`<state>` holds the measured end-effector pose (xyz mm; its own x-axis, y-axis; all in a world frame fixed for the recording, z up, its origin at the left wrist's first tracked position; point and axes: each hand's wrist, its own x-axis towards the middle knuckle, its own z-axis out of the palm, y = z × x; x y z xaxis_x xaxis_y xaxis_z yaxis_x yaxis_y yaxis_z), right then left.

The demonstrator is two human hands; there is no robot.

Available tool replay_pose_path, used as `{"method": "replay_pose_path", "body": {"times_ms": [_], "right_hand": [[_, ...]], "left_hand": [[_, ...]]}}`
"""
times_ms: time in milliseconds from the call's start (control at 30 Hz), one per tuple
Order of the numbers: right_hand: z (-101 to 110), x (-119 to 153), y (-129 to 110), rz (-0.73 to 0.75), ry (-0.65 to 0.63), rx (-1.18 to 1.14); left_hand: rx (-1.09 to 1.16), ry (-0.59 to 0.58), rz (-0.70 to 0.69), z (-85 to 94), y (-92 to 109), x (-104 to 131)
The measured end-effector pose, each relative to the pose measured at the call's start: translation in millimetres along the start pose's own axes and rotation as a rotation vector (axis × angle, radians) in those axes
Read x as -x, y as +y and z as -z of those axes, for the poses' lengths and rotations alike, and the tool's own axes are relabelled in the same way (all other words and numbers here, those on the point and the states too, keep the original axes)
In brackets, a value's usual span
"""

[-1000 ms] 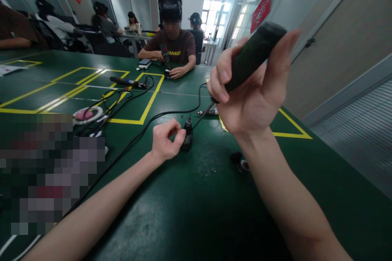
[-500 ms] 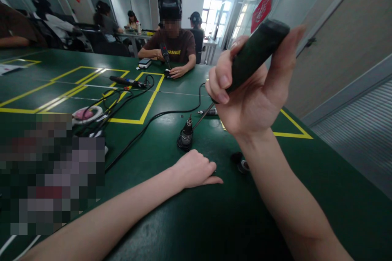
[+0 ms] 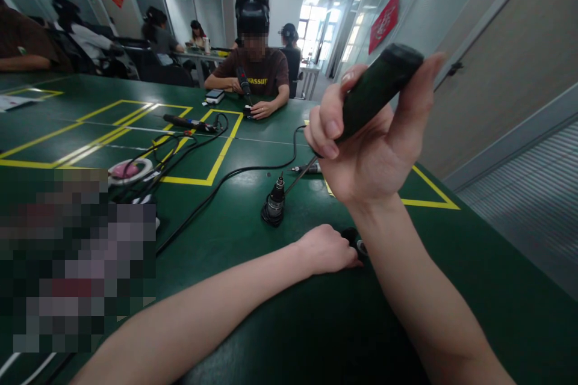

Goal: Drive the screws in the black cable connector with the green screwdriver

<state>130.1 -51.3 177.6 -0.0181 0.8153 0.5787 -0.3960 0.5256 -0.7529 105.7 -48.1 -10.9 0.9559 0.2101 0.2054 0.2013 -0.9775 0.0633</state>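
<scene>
My right hand is raised at the right of the head view, its fingers wrapped round the thick dark handle of a screwdriver. The screwdriver's thin metal shaft slants down and left, passing close to an upright black tool with a silver tip and cable coiled about its base. Low over the table, my left hand is closed, palm down, at a small dark round part with a silvery ring. My right forearm partly covers that part. What lies between the left fingertips is hidden.
Across the green table sits a person using a power screwdriver. Another pen-shaped tool lies behind my right wrist. A corded electric screwdriver, a white ring-shaped roll and black cables lie to the left.
My left hand has moved right, from bare table to the dark round part. The right hand keeps its hold on the screwdriver almost in place; the view has tilted slightly.
</scene>
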Motion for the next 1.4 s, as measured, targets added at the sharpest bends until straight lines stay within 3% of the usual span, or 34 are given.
{"method": "replay_pose_path", "body": {"times_ms": [167,233,400,500,600,667,767,867,1000,1100,1400], "right_hand": [[0.4,-0.5,1.6,0.071,0.001,-0.036],[-0.1,-1.4,4.1,0.030,-0.002,0.038],[0.7,-5.4,15.9,0.125,0.013,0.002],[3.5,-6.5,17.9,0.102,-0.019,-0.043],[4.2,-6.2,15.9,0.145,0.043,-0.105],[3.0,-6.7,15.5,0.082,-0.003,-0.044],[1.0,-9.1,18.0,0.201,0.095,0.003],[0.8,-11.7,20.8,0.172,0.134,0.017],[3.1,-13.3,21.2,0.122,0.117,-0.011],[5.4,-13.1,19.3,0.122,0.097,-0.036],[10.2,-17.9,23.0,0.160,0.126,-0.037]], "left_hand": [[-0.001,0.018,0.020,-1.1,0.8,1.3],[-0.007,0.079,0.022,2.9,-2.0,7.7],[-0.102,0.482,-0.003,28.0,-20.0,37.2],[-0.157,0.733,-0.034,48.1,-31.4,62.5],[-0.109,0.877,-0.015,59.5,-39.8,87.7],[-0.011,0.937,0.080,59.4,-45.5,100.8],[0.082,1.061,0.322,51.9,-55.9,110.7],[0.229,1.027,0.564,43.8,-66.2,108.3],[0.677,0.698,0.646,36.0,-74.8,95.7],[0.858,0.537,0.732,30.0,-77.8,88.3],[0.905,0.506,0.717,31.3,-84.7,89.5]]}}
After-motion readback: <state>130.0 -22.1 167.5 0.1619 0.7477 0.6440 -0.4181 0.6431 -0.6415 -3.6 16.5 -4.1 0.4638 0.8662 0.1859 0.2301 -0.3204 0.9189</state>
